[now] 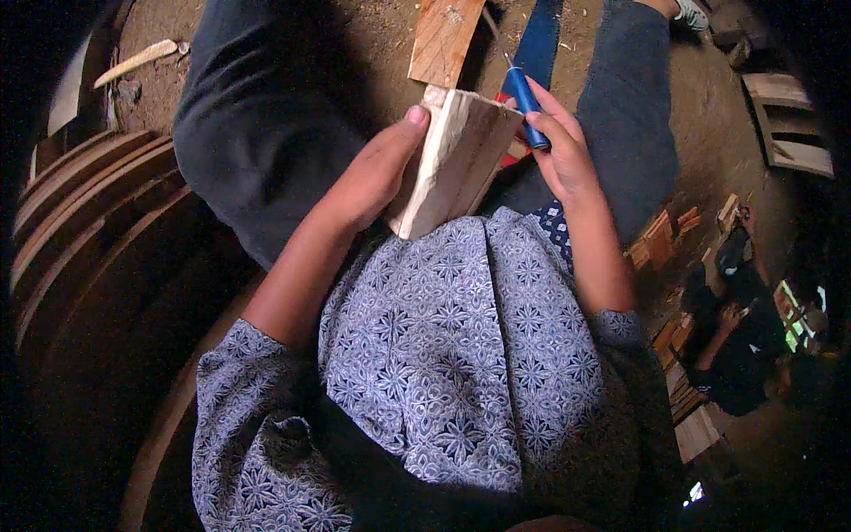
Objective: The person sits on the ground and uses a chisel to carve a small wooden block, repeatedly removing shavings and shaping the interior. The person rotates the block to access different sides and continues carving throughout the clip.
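Left hand (377,173) is wrapped around a pale wood block (456,164) top centre of the frame, propped on the lap. Right hand (563,151) grips a blue-handled tool (526,106) right beside it. Another person (753,346) sits far right among wood scraps.

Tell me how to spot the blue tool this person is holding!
Start at the big pale wooden block held against the patterned blue shirt in the middle. The left hand steadies its left side; the right hand is at its right edge. The tool sticks up from that right hand: a slim handle, the only bright blue stick among brown wood scraps.
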The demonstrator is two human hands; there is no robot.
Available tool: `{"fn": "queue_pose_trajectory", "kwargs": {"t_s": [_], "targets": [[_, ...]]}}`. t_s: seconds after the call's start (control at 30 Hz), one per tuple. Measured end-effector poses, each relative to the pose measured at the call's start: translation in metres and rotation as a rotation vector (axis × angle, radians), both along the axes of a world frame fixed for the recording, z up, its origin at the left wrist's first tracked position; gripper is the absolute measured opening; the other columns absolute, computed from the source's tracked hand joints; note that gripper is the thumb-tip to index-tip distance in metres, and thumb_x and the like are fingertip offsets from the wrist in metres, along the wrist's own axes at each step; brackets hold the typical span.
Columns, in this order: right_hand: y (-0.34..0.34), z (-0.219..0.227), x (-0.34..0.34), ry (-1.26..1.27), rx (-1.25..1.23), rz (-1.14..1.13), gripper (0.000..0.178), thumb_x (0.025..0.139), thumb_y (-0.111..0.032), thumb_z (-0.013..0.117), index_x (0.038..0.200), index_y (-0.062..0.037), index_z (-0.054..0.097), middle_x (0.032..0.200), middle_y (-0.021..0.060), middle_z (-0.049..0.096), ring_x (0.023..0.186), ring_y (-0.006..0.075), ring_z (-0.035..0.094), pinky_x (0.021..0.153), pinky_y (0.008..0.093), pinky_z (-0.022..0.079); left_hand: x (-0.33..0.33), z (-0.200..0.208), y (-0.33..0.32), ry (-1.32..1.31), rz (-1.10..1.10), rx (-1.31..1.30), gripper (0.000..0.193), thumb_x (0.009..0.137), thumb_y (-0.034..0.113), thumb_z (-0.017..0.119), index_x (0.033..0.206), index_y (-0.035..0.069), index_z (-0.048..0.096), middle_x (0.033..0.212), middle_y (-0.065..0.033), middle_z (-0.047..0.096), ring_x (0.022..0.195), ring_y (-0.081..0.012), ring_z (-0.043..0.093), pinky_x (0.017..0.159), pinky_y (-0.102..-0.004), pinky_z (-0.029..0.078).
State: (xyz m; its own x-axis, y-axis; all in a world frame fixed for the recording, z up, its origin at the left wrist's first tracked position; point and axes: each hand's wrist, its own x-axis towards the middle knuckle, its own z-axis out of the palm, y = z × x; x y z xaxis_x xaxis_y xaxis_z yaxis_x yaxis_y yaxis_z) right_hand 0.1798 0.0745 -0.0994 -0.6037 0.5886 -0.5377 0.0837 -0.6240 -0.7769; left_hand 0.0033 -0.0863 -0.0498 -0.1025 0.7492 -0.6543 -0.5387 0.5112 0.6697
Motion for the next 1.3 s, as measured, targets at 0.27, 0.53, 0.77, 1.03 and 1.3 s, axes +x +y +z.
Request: {"fn": "queue_pose_trajectory", "kwargs": {"t_s": [0.27, 0.53, 0.77, 1.03, 1.3], "targets": [[-0.002, 0.004, -0.008, 0.190, -0.082, -0.043, 0.048, 0.092, -0.020, 0.047, 0.135, -0.0011, 0.043, 0.099, 0.0069, 0.056, 0.095, 0.0204, 0.056, 0.085, 0.0401, 0.051, 0.012, 0.003, 0.001, 0.458, 0.159, 0.061, 0.052, 0.086, 0.038, 0.068, 0.114, -0.004, 0.057, 0.103, -0.0108, 0.065, 0.097, -0.0173, 0.060, 0.085, -0.0308, 0.047], [0.022, -0.004, 0.004, -0.019, 0.273, -0.008, 0.046, 0.098, -0.024, 0.047, 0.139, -0.0038, 0.041, 0.100, 0.0061, 0.058, 0.082, 0.0115, 0.055, 0.073, 0.0269, 0.049, -0.041, -0.001, 0.057, 1.289, -0.273, 0.394, 0.048, 0.068, 0.014, 0.072, 0.113, 0.006, 0.057, 0.087, -0.0184, 0.064, 0.081, -0.0345, 0.064, 0.070, -0.0399, 0.051], [0.038, 0.018, 0.020, -0.154, 0.159, 0.263, 0.046, 0.097, -0.023, 0.048, 0.140, -0.0081, 0.042, 0.086, 0.0005, 0.054, 0.071, 0.0053, 0.047, 0.060, 0.0192, 0.040, -0.080, -0.033, 0.077, 1.730, -0.658, 0.218, 0.044, 0.069, 0.016, 0.073, 0.110, 0.013, 0.057, 0.102, -0.0126, 0.064, 0.095, -0.0350, 0.061, 0.076, -0.0438, 0.052], [0.025, 0.019, 0.011, -0.176, 0.297, 0.271, 0.046, 0.095, -0.023, 0.052, 0.138, -0.0075, 0.044, 0.089, -0.0008, 0.055, 0.073, 0.0047, 0.047, 0.062, 0.0193, 0.040, -0.083, -0.039, 0.066, 1.436, -0.485, 0.335, 0.062, 0.069, 0.036, 0.080, 0.117, 0.005, 0.055, 0.110, -0.0169, 0.061, 0.104, -0.0357, 0.058, 0.085, -0.0418, 0.049], [0.012, 0.038, 0.018, -0.210, 0.726, 0.397, 0.043, 0.088, -0.012, 0.059, 0.129, -0.0109, 0.045, 0.097, 0.0109, 0.059, 0.089, 0.0218, 0.059, 0.080, 0.0334, 0.047, -0.060, -0.025, 0.061, 1.512, -0.406, 0.360, 0.069, 0.066, 0.026, 0.080, 0.122, 0.001, 0.049, 0.118, -0.0228, 0.052, 0.116, -0.0412, 0.047, 0.097, -0.0448, 0.042]]}}
